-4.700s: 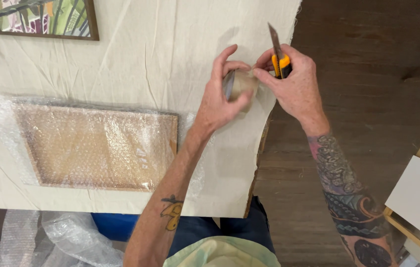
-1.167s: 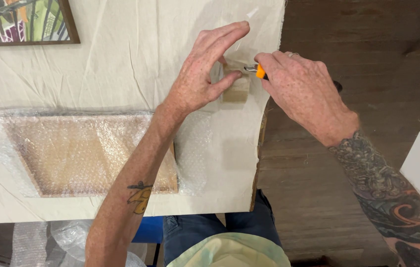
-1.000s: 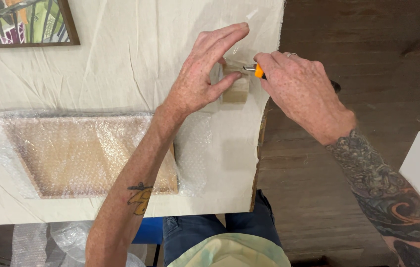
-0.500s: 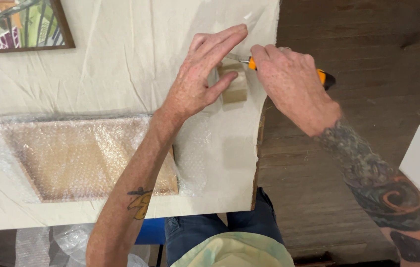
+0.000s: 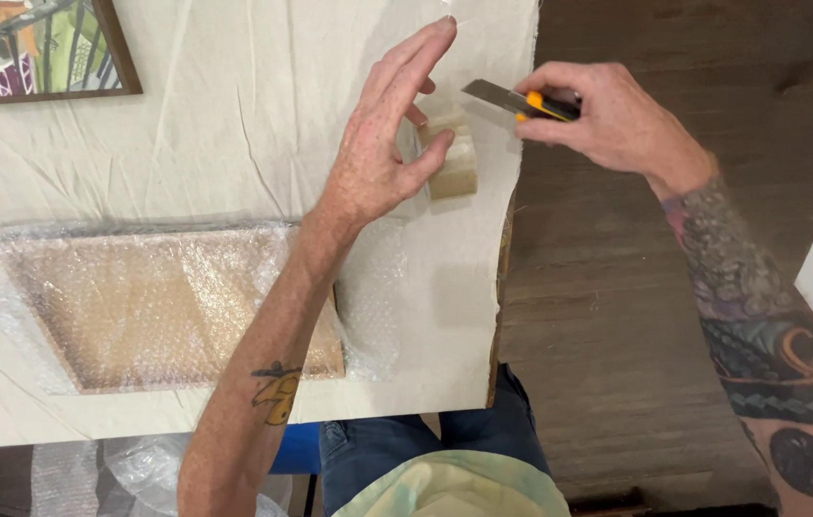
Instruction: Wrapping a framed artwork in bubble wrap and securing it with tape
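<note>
Seen from above at a cloth-draped desk (image 5: pixel 234 115): left hand (image 5: pixel 378 153) half open, fingers fanned upward, thumb and a finger pinching a roll of clear packing tape (image 5: pixel 451 158) standing on edge near the desk's right border. Right hand (image 5: pixel 607 120) closed around an orange-and-black utility knife (image 5: pixel 521 100), blade extended and pointing toward the tape, tip just short of the roll. Roll judged light and rigid at its core, slick on the outer wrap, the loose end sticky and prone to folding back on itself; best gripped across the flat sides or through the centre, clear of the blade's path. Near the front of the desk, a flat rectangular panel sheathed in bubble wrap (image 5: pixel 177 306), soft-skinned outside, contents probably fragile. Corner of a framed, brightly coloured picture (image 5: pixel 38 48) cut off at top left. Tape's free end hidden behind the left fingers; more loose plastic wrap (image 5: pixel 129 474) below the desk edge, hard to make out
</note>
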